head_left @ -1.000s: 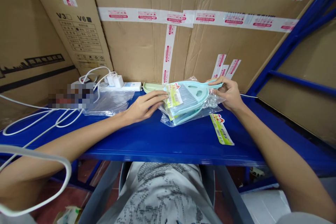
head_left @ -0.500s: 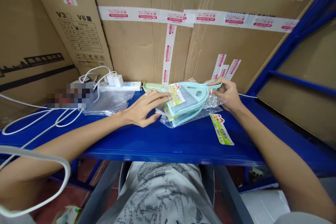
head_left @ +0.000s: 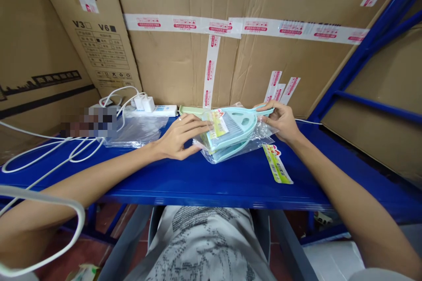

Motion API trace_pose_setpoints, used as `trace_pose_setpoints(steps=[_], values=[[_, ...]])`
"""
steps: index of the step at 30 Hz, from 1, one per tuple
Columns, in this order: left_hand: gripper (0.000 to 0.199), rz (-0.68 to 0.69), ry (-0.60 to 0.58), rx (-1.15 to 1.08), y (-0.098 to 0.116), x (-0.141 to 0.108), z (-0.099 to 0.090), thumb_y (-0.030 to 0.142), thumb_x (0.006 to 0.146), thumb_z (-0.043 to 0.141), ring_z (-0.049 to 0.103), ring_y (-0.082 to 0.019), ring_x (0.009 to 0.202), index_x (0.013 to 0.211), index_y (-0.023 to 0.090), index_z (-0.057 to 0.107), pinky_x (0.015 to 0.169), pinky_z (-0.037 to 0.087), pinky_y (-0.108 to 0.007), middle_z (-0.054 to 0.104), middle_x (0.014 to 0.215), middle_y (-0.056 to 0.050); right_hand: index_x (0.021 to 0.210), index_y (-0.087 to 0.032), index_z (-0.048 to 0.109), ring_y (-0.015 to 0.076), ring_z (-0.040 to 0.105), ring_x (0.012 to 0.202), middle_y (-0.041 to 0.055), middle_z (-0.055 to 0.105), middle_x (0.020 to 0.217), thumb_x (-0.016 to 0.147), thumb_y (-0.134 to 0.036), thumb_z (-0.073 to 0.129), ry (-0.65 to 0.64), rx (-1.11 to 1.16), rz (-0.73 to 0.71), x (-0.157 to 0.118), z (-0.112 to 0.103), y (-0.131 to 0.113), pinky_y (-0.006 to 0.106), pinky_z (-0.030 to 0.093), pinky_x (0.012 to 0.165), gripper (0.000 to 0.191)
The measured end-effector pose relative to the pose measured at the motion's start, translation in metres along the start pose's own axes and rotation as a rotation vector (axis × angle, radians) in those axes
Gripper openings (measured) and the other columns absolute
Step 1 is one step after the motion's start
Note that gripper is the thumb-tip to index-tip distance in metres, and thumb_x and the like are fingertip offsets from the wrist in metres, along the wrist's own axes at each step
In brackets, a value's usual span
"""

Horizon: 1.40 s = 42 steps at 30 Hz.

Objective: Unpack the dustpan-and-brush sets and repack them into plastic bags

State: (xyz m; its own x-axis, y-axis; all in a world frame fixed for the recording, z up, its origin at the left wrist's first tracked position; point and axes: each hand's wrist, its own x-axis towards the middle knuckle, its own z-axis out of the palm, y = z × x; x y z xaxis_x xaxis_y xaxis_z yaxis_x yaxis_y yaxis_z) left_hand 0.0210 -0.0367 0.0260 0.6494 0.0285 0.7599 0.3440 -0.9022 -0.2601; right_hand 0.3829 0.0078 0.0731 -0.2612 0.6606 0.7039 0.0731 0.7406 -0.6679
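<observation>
A light blue dustpan-shaped item (head_left: 245,128) with a ribbed part lies over the blue table, on top of clear plastic packaging and another light blue piece. A yellow-green card (head_left: 219,124) is on its left part. My left hand (head_left: 183,136) has its fingers spread, the fingertips touching the card's left edge and the plastic. My right hand (head_left: 281,120) pinches the item's narrow handle end at the right. Behind the item, a pale green piece (head_left: 191,109) shows in part. A loose yellow-green card (head_left: 277,164) lies below my right hand.
Clear plastic bags (head_left: 138,131) lie left on the blue table (head_left: 198,184). Behind them are a white power strip (head_left: 166,110) with plugs and looping white cables. Cardboard boxes (head_left: 174,66) stand at the back; a blue metal frame (head_left: 354,70) rises at the right.
The light blue item and my right hand have shifted slightly left and down in view. My left hand still rests at the item's left edge, its fingers slightly farther over the plastic.
</observation>
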Motion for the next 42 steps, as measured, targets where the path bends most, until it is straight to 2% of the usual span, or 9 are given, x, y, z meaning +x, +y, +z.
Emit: trace_pose_setpoints(steps=[7, 10, 14, 18, 23, 29, 35, 38, 42], values=[[0.051, -0.03, 0.013, 0.01, -0.001, 0.002, 0.002, 0.022, 0.103, 0.059, 0.068, -0.027, 0.105, 0.154, 0.028, 0.06, 0.089, 0.054, -0.046, 0.078, 0.132, -0.01, 0.084, -0.027, 0.078, 0.0292, 0.077, 0.095, 0.0069, 0.082, 0.101, 0.056, -0.064, 0.103, -0.027, -0.016, 0.006, -0.001, 0.001, 0.003, 0.044, 0.065, 0.084, 0.053], [0.053, 0.0, -0.012, 0.022, -0.006, 0.0, 0.0, 0.033, 0.106, 0.061, 0.068, -0.028, 0.107, 0.158, 0.027, 0.055, 0.09, 0.053, -0.045, 0.077, 0.133, -0.011, 0.084, -0.028, 0.078, 0.0283, 0.077, 0.094, 0.0063, 0.082, 0.102, 0.057, -0.063, 0.103, -0.027, -0.015, 0.008, -0.001, 0.001, 0.003, 0.044, 0.064, 0.084, 0.051], [0.072, 0.079, -0.087, 0.065, -0.012, -0.002, -0.002, 0.055, 0.104, 0.064, 0.066, -0.032, 0.115, 0.164, 0.021, 0.045, 0.096, 0.052, -0.048, 0.072, 0.141, -0.017, 0.084, -0.028, 0.078, 0.0276, 0.077, 0.096, 0.006, 0.082, 0.102, 0.056, -0.059, 0.105, -0.016, -0.001, 0.01, 0.0, -0.001, 0.003, 0.043, 0.064, 0.087, 0.05], [0.065, 0.107, -0.112, 0.159, -0.013, -0.005, -0.002, 0.035, 0.104, 0.061, 0.066, -0.034, 0.118, 0.164, 0.015, 0.044, 0.094, 0.052, -0.049, 0.072, 0.139, -0.019, 0.083, -0.028, 0.078, 0.0277, 0.077, 0.096, 0.0057, 0.082, 0.101, 0.054, -0.06, 0.105, -0.003, 0.008, 0.012, 0.0, 0.0, 0.003, 0.043, 0.064, 0.088, 0.051], [0.045, 0.093, -0.034, 0.247, -0.012, -0.006, -0.002, 0.026, 0.106, 0.054, 0.069, -0.031, 0.108, 0.151, 0.019, 0.059, 0.084, 0.054, -0.046, 0.077, 0.119, -0.015, 0.083, -0.028, 0.078, 0.028, 0.077, 0.094, 0.0065, 0.082, 0.101, 0.056, -0.061, 0.104, -0.018, 0.005, 0.024, -0.001, 0.001, 0.004, 0.043, 0.064, 0.086, 0.05], [0.045, 0.102, 0.052, 0.23, -0.011, -0.004, -0.001, 0.017, 0.105, 0.056, 0.071, -0.03, 0.119, 0.15, 0.017, 0.059, 0.091, 0.054, -0.046, 0.079, 0.128, -0.015, 0.083, -0.027, 0.077, 0.026, 0.077, 0.098, 0.0049, 0.082, 0.1, 0.055, -0.052, 0.107, 0.007, 0.082, 0.031, -0.001, 0.002, 0.008, 0.041, 0.063, 0.092, 0.048], [0.03, 0.041, 0.147, 0.254, -0.023, -0.007, -0.01, 0.015, 0.105, 0.057, 0.075, -0.023, 0.103, 0.127, 0.027, 0.074, 0.084, 0.049, -0.041, 0.084, 0.108, -0.005, 0.081, -0.025, 0.074, 0.026, 0.077, 0.097, 0.0053, 0.081, 0.099, 0.054, -0.052, 0.107, 0.051, 0.073, 0.07, 0.001, 0.001, 0.006, 0.038, 0.064, 0.086, 0.051], [0.023, -0.03, 0.201, 0.288, -0.034, -0.009, -0.017, 0.015, 0.101, 0.061, 0.074, -0.023, 0.096, 0.115, 0.027, 0.075, 0.081, 0.048, -0.041, 0.084, 0.103, -0.005, 0.08, -0.026, 0.073, 0.0238, 0.076, 0.089, 0.0046, 0.082, 0.099, 0.054, -0.051, 0.107, 0.096, 0.081, 0.085, 0.002, -0.005, 0.002, 0.036, 0.064, 0.078, 0.05], [0.004, -0.246, 0.316, 0.394, -0.041, -0.008, -0.024, 0.021, 0.091, 0.068, 0.07, -0.025, 0.082, 0.095, 0.024, 0.068, 0.076, 0.046, -0.042, 0.078, 0.087, -0.006, 0.081, -0.026, 0.073, 0.0233, 0.075, 0.084, 0.0054, 0.081, 0.098, 0.057, -0.053, 0.106, 0.117, 0.072, 0.11, 0.004, -0.012, -0.005, 0.037, 0.064, 0.075, 0.049]])
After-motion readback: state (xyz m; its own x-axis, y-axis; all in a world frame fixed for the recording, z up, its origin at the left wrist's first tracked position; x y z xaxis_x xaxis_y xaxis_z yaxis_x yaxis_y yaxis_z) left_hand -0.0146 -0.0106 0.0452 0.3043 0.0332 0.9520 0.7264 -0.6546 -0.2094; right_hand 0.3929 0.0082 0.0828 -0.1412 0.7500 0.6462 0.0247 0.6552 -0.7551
